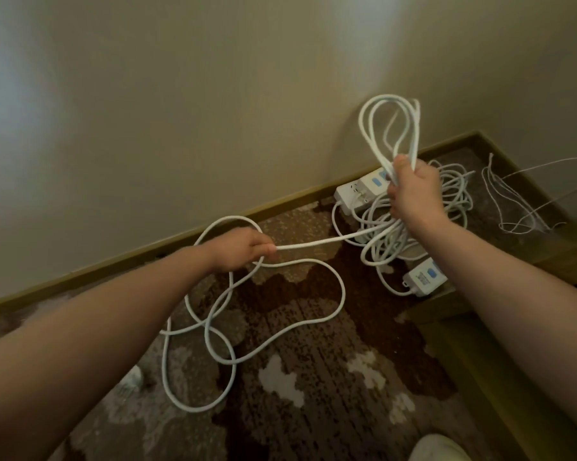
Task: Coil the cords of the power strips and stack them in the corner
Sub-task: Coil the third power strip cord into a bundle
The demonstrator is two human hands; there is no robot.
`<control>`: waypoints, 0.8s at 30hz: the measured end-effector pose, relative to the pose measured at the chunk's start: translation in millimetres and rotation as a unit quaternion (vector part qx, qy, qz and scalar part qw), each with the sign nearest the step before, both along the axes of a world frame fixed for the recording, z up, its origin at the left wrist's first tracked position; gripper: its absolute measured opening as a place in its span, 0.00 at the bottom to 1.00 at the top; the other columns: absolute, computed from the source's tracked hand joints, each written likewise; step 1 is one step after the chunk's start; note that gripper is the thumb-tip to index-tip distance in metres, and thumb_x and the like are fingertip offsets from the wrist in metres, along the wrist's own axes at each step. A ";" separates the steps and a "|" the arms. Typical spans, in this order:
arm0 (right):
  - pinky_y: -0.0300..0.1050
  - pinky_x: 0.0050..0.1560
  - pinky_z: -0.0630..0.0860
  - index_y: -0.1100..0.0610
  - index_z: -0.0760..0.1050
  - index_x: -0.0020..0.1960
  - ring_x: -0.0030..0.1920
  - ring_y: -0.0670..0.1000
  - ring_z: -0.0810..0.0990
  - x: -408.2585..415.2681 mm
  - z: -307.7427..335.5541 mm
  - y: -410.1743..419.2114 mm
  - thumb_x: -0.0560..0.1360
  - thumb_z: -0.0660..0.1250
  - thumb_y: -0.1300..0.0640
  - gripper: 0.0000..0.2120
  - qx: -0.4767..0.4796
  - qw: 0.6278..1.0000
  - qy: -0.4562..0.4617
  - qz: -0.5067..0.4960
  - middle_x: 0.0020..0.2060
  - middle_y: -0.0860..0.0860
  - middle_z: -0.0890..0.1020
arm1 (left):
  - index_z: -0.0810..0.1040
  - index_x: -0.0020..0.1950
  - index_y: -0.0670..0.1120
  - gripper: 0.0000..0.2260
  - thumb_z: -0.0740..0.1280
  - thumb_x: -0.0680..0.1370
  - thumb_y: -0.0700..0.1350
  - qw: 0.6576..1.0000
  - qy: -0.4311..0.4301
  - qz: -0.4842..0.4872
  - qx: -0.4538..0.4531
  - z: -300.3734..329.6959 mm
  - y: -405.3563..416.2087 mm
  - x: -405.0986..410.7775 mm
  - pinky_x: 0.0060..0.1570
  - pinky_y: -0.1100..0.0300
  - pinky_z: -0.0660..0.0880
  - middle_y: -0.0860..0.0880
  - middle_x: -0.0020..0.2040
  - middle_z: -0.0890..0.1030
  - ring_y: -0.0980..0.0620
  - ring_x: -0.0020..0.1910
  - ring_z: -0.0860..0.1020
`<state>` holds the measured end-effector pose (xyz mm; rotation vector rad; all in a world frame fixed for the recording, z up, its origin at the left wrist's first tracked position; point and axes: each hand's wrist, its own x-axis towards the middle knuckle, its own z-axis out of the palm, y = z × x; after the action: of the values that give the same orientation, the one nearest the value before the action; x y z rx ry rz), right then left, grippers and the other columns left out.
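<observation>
I note a white cord (280, 331), white power strips (360, 194) with blue labels, a brown carpet (313, 377) with beige blotches, cream wall (180, 111), olive-brown baseboard (147, 252).

This looks like a carpeted room in a home or hotel. A brown patterned carpet (313, 344) lies below the left hand (243, 249), and a plain beige wall (180, 111) with a wooden baseboard (147, 252) runs just beyond it, meeting a corner past the right hand (413, 191).
</observation>
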<state>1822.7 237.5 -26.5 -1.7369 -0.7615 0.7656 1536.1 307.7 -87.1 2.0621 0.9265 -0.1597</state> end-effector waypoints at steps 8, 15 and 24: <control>0.38 0.36 0.73 0.51 0.76 0.53 0.38 0.47 0.78 -16.8 -6.8 -7.1 0.78 0.63 0.54 0.05 -0.031 0.969 -0.162 0.186 0.39 0.49 0.79 | 0.82 0.35 0.54 0.12 0.65 0.78 0.52 0.998 -0.051 0.029 0.006 7.4 -13.7 13.8 0.36 0.61 0.69 0.52 0.33 0.80 0.59 0.31 0.75; 0.40 0.32 0.74 0.47 0.71 0.48 0.29 0.42 0.77 -22.1 -11.4 -9.4 0.82 0.60 0.53 0.04 -0.041 0.958 -0.173 0.225 0.33 0.49 0.77 | 0.80 0.37 0.52 0.12 0.63 0.79 0.50 0.999 -0.048 -0.012 0.022 19.7 -19.8 23.5 0.42 0.54 0.72 0.50 0.35 0.78 0.52 0.37 0.76; 0.45 0.41 0.68 0.58 0.72 0.60 0.42 0.53 0.77 -3.0 -17.1 -3.4 0.82 0.59 0.51 0.12 -0.026 0.921 -0.332 0.205 0.42 0.52 0.78 | 0.82 0.40 0.47 0.15 0.61 0.80 0.50 0.998 -0.014 0.017 -0.060 22.7 -1.7 -40.7 0.30 0.66 0.64 0.56 0.26 0.72 0.60 0.26 0.67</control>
<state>1819.7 234.1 -43.7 -1.9255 -1.6150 0.4493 1495.4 306.1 -64.4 1.9315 0.9134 -0.1649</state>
